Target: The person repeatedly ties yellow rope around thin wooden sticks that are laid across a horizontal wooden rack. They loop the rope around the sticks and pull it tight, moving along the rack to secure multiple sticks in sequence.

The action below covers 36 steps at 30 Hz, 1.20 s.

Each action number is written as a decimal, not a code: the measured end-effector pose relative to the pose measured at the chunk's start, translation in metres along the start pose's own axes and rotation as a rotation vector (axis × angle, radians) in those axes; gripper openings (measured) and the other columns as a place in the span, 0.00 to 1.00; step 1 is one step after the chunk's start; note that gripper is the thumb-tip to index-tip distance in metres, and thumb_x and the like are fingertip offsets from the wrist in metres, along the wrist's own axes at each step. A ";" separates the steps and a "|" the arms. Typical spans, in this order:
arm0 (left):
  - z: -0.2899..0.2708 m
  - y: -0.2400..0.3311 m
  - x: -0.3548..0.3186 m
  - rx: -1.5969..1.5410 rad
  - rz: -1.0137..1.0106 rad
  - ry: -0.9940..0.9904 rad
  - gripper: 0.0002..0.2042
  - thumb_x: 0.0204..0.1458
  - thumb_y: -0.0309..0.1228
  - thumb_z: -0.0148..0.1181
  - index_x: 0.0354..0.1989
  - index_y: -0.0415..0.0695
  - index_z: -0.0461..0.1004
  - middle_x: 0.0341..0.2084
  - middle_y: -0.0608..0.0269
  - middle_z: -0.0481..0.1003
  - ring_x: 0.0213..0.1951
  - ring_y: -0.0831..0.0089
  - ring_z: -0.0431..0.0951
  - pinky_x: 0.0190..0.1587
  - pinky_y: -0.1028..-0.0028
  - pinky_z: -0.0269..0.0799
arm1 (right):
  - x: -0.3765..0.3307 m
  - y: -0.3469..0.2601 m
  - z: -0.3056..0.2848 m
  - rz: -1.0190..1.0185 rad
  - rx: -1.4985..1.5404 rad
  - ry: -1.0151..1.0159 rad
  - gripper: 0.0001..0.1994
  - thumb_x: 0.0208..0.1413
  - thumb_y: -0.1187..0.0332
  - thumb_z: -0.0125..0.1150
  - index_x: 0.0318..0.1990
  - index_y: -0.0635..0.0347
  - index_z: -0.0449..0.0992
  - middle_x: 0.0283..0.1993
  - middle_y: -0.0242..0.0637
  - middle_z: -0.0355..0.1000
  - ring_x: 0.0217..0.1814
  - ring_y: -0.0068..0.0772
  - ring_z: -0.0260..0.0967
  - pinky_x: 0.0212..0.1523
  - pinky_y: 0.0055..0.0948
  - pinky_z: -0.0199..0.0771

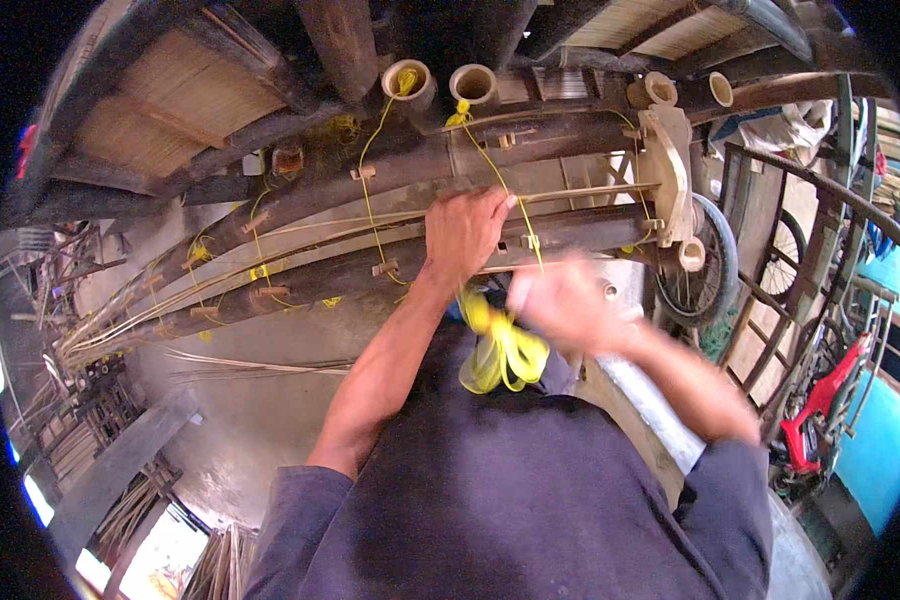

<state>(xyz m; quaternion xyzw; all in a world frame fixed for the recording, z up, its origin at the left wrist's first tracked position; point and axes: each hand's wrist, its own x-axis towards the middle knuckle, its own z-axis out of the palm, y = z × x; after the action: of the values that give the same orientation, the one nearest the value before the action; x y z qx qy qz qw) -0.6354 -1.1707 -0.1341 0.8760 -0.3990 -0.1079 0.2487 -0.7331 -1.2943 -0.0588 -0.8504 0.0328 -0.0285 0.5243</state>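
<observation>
Hands are held close together over the long framework, the left hand set at the far side and the right hand nearer the body. By the left hand, curled nearly closed, a long strip is covered; it is seen to pass in at one side of the fist and out at the other, and seems to be held so that it is kept steady between the upper pole and the lower pole. The right hand is blurred; its fingers look partly bent, but whether anything is gripped by them cannot be told.

Between the hands the yellow cord is found. It is knotted near the mouth of an open tube, led down past the thumb side of the left hand and over a small wooden peg, and its lower stretch is lost beside the right hand. Through that slant across both poles it is presumably kept taut. A looped cord bundle is hung just below the right hand, in front of the dark shirt, probably gathered so that the slack is kept untangled. Farther right, the strip is met by a pale end board, by which the poles' spacing is apparently fixed.
</observation>
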 end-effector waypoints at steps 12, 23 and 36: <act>0.036 -0.042 0.181 -0.818 -0.405 -0.210 0.16 0.57 0.39 0.44 0.28 0.40 0.71 0.19 0.65 0.68 0.23 0.73 0.70 0.28 0.68 0.66 | -0.056 0.071 0.088 -0.014 -0.284 -0.205 0.08 0.46 0.65 0.56 0.22 0.58 0.68 0.27 0.40 0.72 0.30 0.43 0.72 0.29 0.41 0.72; 0.000 0.031 0.156 -0.227 0.246 -0.041 0.12 0.53 0.38 0.54 0.36 0.43 0.77 0.30 0.50 0.77 0.36 0.56 0.78 0.39 0.63 0.72 | -0.151 0.108 0.012 0.889 0.664 0.746 0.21 0.54 0.62 0.58 0.51 0.65 0.69 0.35 0.39 0.72 0.36 0.28 0.71 0.32 0.27 0.72; 0.079 0.127 0.084 -0.086 0.135 0.071 0.09 0.52 0.36 0.56 0.29 0.43 0.75 0.24 0.52 0.75 0.28 0.52 0.76 0.29 0.62 0.70 | 0.086 0.005 -0.181 -0.280 -0.337 -0.447 0.10 0.49 0.67 0.59 0.38 0.60 0.73 0.34 0.42 0.70 0.43 0.45 0.69 0.41 0.34 0.71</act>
<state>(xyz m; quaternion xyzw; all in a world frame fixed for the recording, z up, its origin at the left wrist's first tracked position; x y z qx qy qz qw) -0.6926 -1.3324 -0.1345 0.8389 -0.4430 -0.0770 0.3068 -0.6623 -1.4649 0.0188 -0.9068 -0.1967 0.0931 0.3611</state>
